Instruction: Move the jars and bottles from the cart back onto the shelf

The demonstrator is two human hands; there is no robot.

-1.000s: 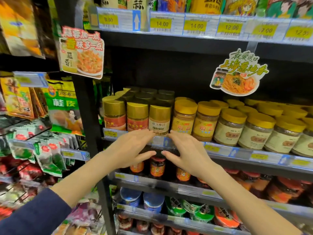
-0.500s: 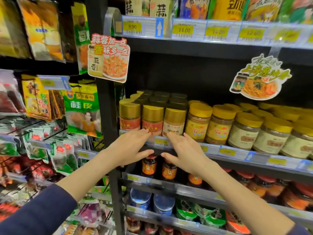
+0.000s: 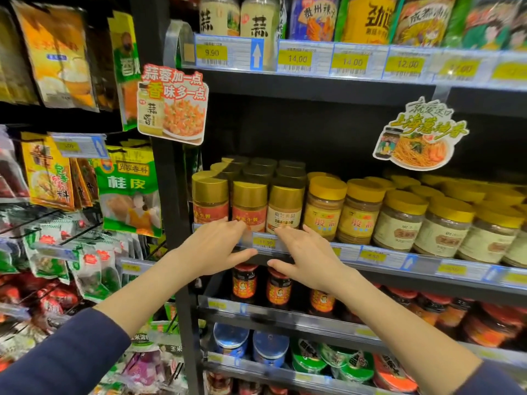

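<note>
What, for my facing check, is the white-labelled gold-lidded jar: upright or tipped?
Upright: the white-labelled jar stands straight on the shelf, its gold lid level on top.

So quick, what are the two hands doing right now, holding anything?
Left hand: open, holding nothing, fingertips at the gold-lidded jars.
Right hand: open, holding nothing, fingertips at the same jars.

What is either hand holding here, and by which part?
Nothing is held: left hand and right hand lie open, fingertips at the gold-lidded jars.
</note>
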